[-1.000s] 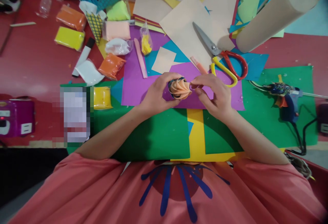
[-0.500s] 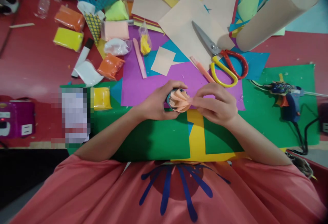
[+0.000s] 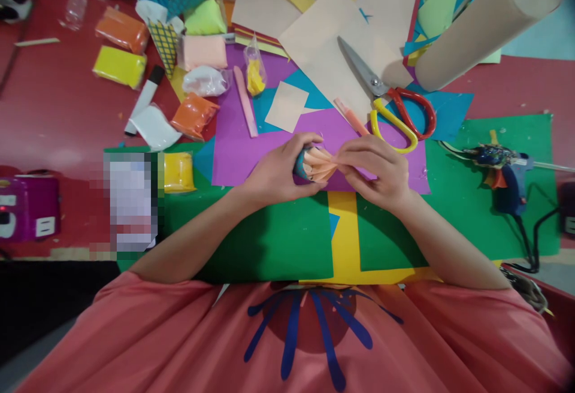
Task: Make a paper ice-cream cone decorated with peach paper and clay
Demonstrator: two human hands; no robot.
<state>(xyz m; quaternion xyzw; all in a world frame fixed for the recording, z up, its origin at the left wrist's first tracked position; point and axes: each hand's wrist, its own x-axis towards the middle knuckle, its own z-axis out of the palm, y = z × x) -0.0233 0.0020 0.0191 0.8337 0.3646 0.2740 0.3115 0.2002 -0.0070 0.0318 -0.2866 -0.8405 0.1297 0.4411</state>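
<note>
Holding a peach swirl (image 3: 318, 165) lengthwise across, tip toward the right.
Cupping its blue base (image 3: 299, 168) in left hand (image 3: 279, 171), pinching its tip in right hand (image 3: 378, 172), with forearms (image 3: 193, 234) angled inward.

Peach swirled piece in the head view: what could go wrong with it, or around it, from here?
The peach swirled piece looks soft: the right hand pinches its tip, so a hard pull might stretch or tear it.
The left hand wraps its blue base; too firm a squeeze could dent the ridges.
The scissors lie with their yellow handle close beyond the right hand, which could knock them.
</note>
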